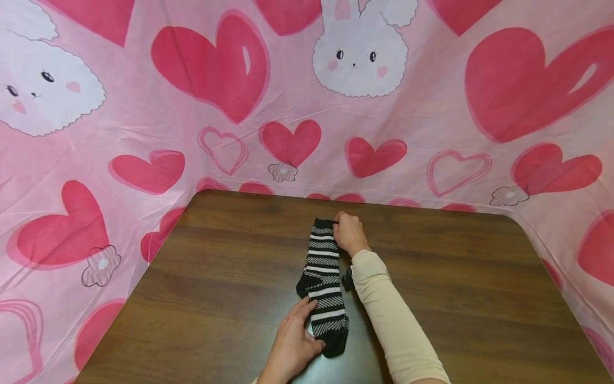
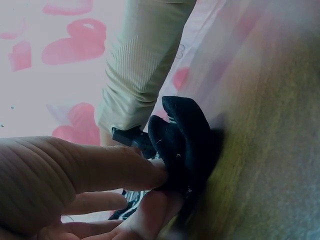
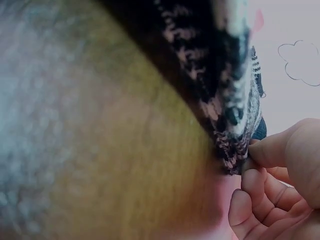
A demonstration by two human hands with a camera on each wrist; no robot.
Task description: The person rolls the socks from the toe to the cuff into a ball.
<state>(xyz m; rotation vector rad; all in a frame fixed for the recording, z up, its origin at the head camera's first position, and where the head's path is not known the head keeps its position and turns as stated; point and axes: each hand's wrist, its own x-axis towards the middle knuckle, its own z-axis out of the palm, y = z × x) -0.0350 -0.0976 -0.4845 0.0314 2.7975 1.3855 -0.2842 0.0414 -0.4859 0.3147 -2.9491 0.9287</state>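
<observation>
A pair of black-and-white striped socks (image 1: 324, 261) lies flat on the wooden table, one on the other, cuffs toward the far edge and toes toward me. Two black toe ends (image 2: 187, 130) show together in the left wrist view. My left hand (image 1: 293, 341) pinches the socks' edge near the toe between thumb and fingers. At the cuff, my right hand (image 1: 350, 233) pinches the right-hand edge, and the right wrist view shows thumb and forefinger on the knit fabric (image 3: 232, 100).
The brown wooden table (image 1: 230, 282) has rounded far corners. Behind and beside it hangs a pink cloth (image 1: 307, 186) printed with hearts and rabbits. A small black object (image 1: 347, 279) shows by the right sleeve (image 1: 398, 320).
</observation>
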